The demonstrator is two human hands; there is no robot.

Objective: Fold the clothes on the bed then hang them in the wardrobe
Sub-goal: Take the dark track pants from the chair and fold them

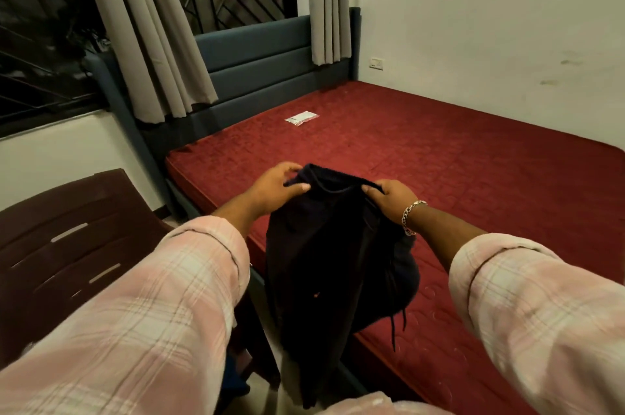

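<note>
A dark navy garment (pixel 324 252) with a drawstring hangs in the air over the near edge of the red mattress (pixel 456 157). My left hand (pixel 274 186) pinches its top hem on the left side. My right hand (pixel 394 196), with a silver bracelet at the wrist, pinches the same hem on the right. The cloth drops down between my pink plaid sleeves, and its lower end bunches against the mattress edge. No wardrobe is in view.
A small white packet (pixel 302 118) lies on the mattress near the blue-grey headboard (pixel 257 59). A dark brown chair (pixel 67 238) stands at my left. Grey curtains (pixel 148 42) hang before a barred window. A white wall runs along the bed's far side.
</note>
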